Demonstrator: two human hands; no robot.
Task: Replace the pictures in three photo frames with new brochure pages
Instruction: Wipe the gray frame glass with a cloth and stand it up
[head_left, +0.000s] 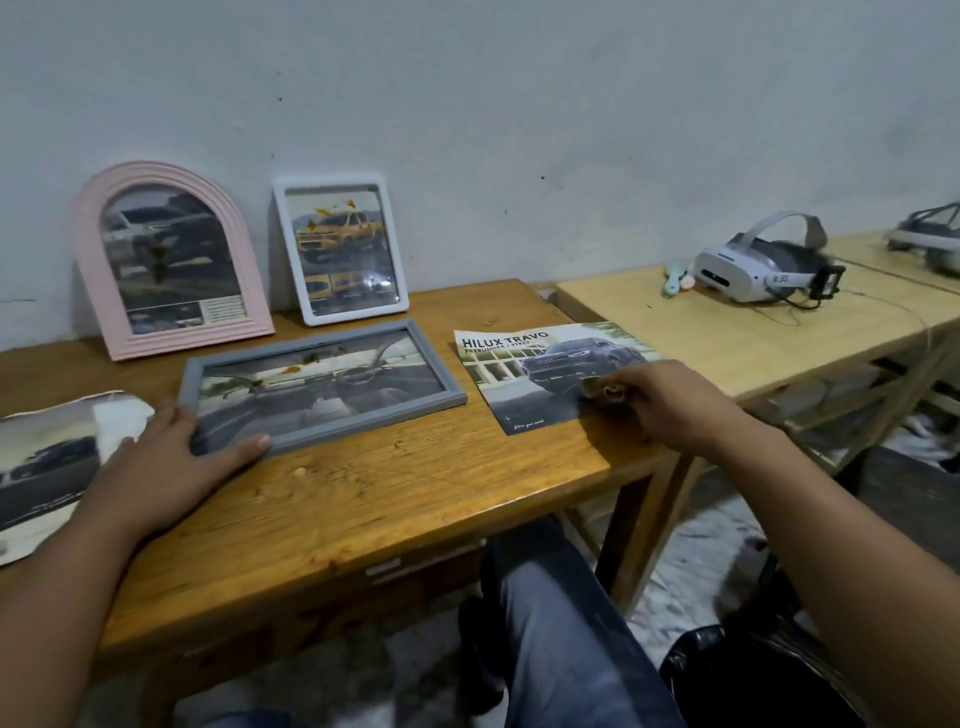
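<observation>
Lying flat on the wooden table (363, 499), grey frame (322, 385), left hand (171, 462) resting against its near-left corner, fingers (244, 448) straight. Leaning on the wall behind, pink arched frame (166, 260) and white frame (340, 249). Pinching the brochure (540, 379) edge, right hand (670, 400) with curled fingers.

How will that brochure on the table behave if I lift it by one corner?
The brochure looks thin and lies flat, so it will probably droop. Its glossy cover may slide on the wooden table. The right hand rests on its near edge.
</observation>
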